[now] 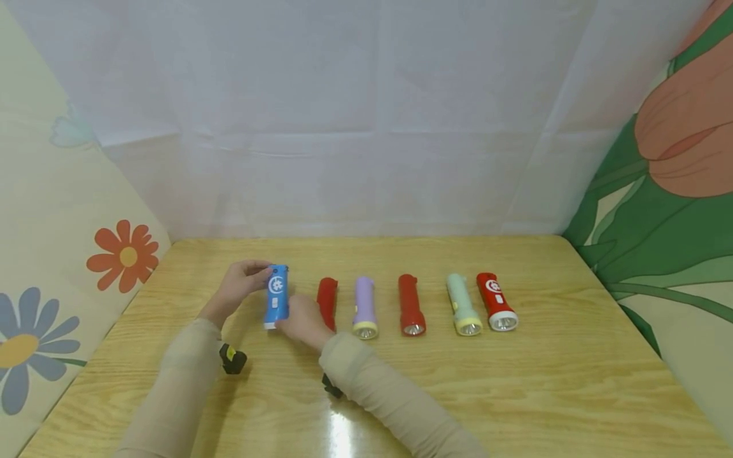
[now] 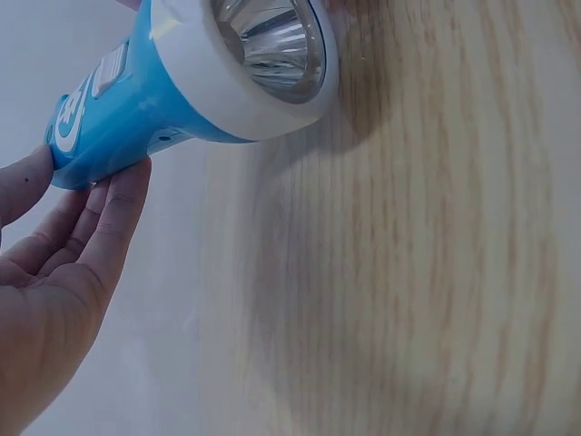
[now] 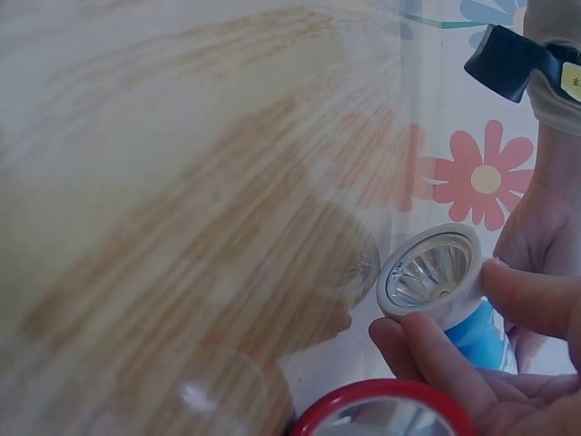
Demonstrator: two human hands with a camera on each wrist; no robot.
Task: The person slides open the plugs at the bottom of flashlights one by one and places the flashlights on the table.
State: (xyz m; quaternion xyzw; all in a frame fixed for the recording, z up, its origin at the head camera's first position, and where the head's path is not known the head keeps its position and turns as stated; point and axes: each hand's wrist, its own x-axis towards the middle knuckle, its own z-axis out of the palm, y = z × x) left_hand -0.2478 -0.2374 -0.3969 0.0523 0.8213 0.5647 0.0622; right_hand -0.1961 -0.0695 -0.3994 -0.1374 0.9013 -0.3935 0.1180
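While pinching blue flashlight [image 1: 277, 294] by its tail end with left hand [image 1: 240, 285], thumb opposite fingertips, also pinching its white lamp rim [image 2: 195, 68] with right hand [image 1: 307, 321], thumb opposite fingers. Held at left end of the row, lamp end toward near side of tabletop [image 1: 487, 388]; can't tell whether touching it. Logging rightward: red flashlight [image 1: 327, 298], just beside right hand, partly covered; purple flashlight [image 1: 364, 302], yellow rim; plain red flashlight [image 1: 409, 300]; mint flashlight [image 1: 460, 299], near red-and-white flashlight [image 1: 495, 299].
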